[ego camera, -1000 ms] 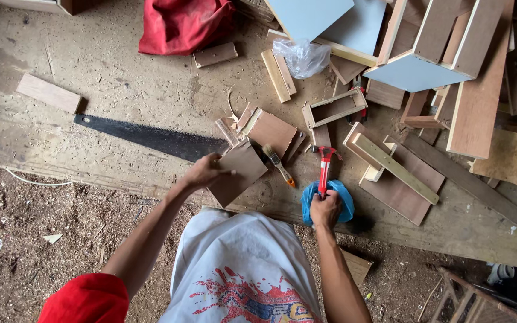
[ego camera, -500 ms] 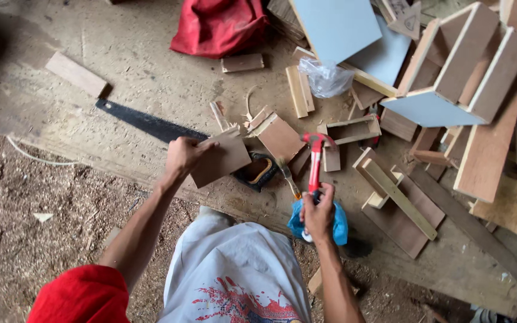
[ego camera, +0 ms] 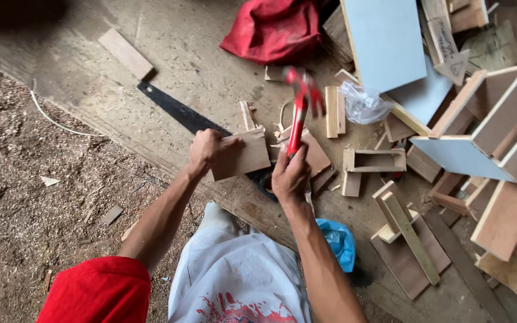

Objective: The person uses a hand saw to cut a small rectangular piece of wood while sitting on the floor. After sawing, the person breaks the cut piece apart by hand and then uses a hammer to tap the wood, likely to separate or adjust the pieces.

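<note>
The right hand [ego camera: 290, 177] is wrapped tight around the handle of a red-handled claw hammer [ego camera: 299, 113], whose head is raised above the work and blurred, so its exact angle cannot be told. The left hand [ego camera: 206, 151] grips the left edge of a small flat rectangular piece of brown plywood [ego camera: 243, 155], fingers curled over it and thumb on top, holding it tilted above the dusty concrete slab [ego camera: 198, 66] just left of the hammer handle. Those fingers sit close to where the head would land, so a stroke that drifts left could catch them; no nail can be made out, so a glancing blow could also skid off the board or knock it out of the one-handed grip. Just beyond the plywood lies a long black handsaw blade [ego camera: 178, 110], running to the far left, near enough to cut a slipping hand. To the right lie an open box frame of pale wood [ego camera: 373, 161], loose offcuts and a clear crumpled plastic bag [ego camera: 363, 104], and a jolt could scatter them. A red cloth bundle [ego camera: 273, 27] lies at the far edge, a blue plastic bag [ego camera: 337, 242] near the person's knee, and sawdust [ego camera: 25, 203] covers the ground to the near left.
</note>
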